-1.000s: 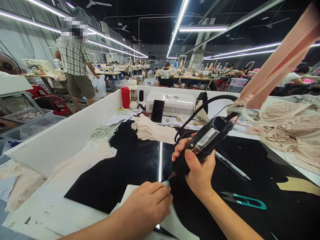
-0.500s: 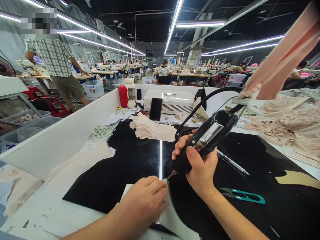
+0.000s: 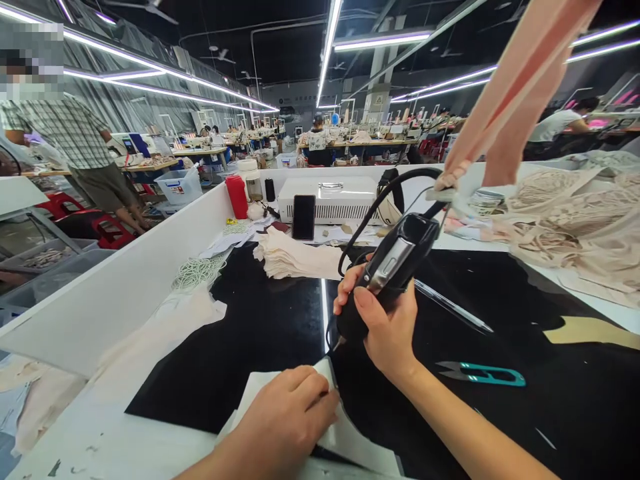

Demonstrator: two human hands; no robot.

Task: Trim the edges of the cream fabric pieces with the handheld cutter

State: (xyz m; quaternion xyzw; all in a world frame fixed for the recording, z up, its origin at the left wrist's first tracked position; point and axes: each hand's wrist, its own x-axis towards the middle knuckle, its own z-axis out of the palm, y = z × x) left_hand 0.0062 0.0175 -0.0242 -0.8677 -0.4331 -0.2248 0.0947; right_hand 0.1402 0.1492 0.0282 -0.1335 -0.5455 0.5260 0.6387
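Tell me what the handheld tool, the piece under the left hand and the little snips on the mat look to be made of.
Handheld tool in the right hand: glossy black plastic, judging by its sheen, with a brushed metal plate and thin metal tip. Piece under the left hand: thin, pale, flat, matte; fabric or paper, unclear. Snips: teal handle, probably plastic; blades look like steel.

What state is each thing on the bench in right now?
Handheld cutting tool: gripped in right hand, tip down, just above the white sheet.
White sheet: flat, pinned under left hand.
Thread snips: lying flat, untouched.
Phone: propped upright, screen dark.
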